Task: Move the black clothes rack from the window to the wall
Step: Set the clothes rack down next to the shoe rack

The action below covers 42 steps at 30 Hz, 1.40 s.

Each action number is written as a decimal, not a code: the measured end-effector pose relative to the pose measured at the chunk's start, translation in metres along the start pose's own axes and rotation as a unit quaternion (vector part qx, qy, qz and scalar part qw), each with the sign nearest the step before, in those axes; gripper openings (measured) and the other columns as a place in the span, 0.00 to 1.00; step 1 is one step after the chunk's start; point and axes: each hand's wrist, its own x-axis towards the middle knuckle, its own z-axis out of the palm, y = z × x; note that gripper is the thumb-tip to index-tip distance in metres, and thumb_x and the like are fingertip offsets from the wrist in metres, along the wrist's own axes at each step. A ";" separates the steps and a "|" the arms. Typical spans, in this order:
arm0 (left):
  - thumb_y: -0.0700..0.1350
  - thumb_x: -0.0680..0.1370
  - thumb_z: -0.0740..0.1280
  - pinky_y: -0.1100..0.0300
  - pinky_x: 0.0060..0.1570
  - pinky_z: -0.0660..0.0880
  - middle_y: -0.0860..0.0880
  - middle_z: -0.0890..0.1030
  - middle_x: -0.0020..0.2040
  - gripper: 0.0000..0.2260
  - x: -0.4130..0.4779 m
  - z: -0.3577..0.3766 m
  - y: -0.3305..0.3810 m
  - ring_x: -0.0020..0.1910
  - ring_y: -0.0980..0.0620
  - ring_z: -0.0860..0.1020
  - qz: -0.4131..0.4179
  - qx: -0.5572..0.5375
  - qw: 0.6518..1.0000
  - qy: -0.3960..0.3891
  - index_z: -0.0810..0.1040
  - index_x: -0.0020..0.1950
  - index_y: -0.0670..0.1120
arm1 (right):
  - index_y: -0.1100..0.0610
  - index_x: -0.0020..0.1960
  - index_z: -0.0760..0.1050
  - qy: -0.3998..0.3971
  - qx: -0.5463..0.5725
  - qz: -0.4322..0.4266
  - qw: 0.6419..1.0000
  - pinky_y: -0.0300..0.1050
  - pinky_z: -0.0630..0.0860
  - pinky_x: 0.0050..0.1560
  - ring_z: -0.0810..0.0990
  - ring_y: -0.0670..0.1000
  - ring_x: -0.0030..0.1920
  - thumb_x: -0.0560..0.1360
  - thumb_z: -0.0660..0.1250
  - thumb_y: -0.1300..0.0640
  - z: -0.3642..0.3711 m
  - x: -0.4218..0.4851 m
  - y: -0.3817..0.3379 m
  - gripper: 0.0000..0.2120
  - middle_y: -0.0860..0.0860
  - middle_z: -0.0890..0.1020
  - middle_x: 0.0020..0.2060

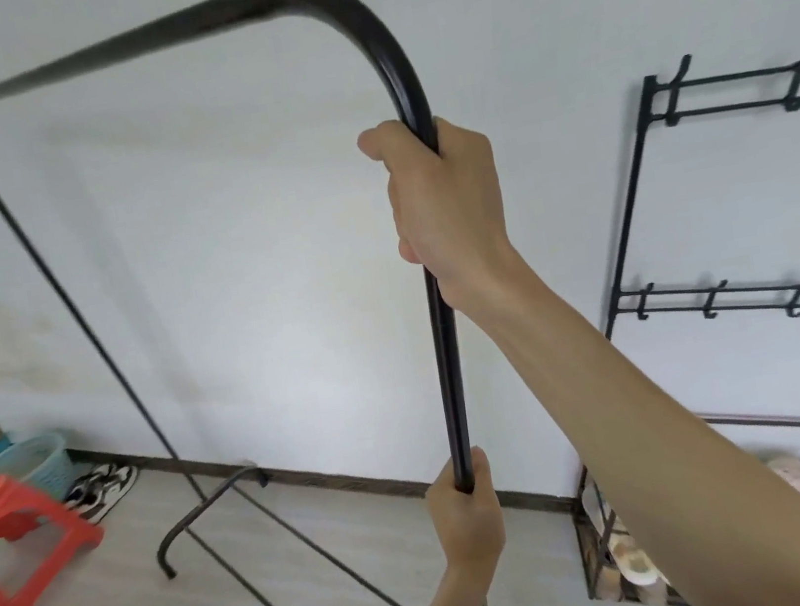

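Note:
The black clothes rack (450,373) is a bent metal tube frame. Its top bar runs from upper left to a curved corner, and its near upright drops down the middle of the view. My right hand (443,192) grips that upright just below the curve. My left hand (466,516) grips the same upright lower down. The rack's far upright and curved foot stand close to the white wall (245,222). Its lower rails cross the pale floor.
A second black rack with hooks (749,292) stands against the wall at right, shoes on its bottom shelf. A red plastic stool (15,557), a teal basket (38,465) and sneakers (101,490) sit at the left along the baseboard.

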 end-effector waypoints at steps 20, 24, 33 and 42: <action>0.55 0.79 0.64 0.56 0.26 0.54 0.51 0.58 0.22 0.26 0.177 0.255 -0.009 0.22 0.52 0.56 -0.026 0.043 0.988 -0.146 0.57 0.25 0.50 | 0.51 0.31 0.56 0.066 -0.008 -0.007 0.998 0.42 0.55 0.27 0.55 0.50 0.24 0.75 0.67 0.60 -0.182 0.224 0.084 0.22 0.46 0.58 0.23; 0.53 0.80 0.63 0.58 0.24 0.53 0.53 0.57 0.21 0.27 0.198 0.290 -0.012 0.21 0.54 0.55 -0.022 0.046 0.977 -0.206 0.56 0.23 0.51 | 0.51 0.29 0.57 0.118 -0.024 -0.009 0.993 0.40 0.55 0.26 0.55 0.48 0.22 0.75 0.67 0.61 -0.207 0.256 0.099 0.22 0.45 0.59 0.21; 0.50 0.80 0.64 0.59 0.25 0.53 0.55 0.57 0.19 0.28 0.235 0.361 -0.019 0.21 0.54 0.56 0.007 0.050 0.956 -0.288 0.56 0.23 0.50 | 0.56 0.40 0.70 0.235 -0.087 -0.015 0.968 0.46 0.53 0.31 0.55 0.52 0.27 0.73 0.66 0.59 -0.255 0.307 0.120 0.06 0.53 0.58 0.29; 0.51 0.80 0.65 0.60 0.24 0.52 0.56 0.56 0.19 0.30 0.241 0.406 -0.018 0.22 0.54 0.54 0.020 0.047 0.944 -0.325 0.54 0.21 0.51 | 0.65 0.35 0.67 0.278 -0.093 -0.023 0.956 0.46 0.52 0.31 0.54 0.53 0.28 0.71 0.66 0.59 -0.292 0.329 0.125 0.13 0.54 0.57 0.28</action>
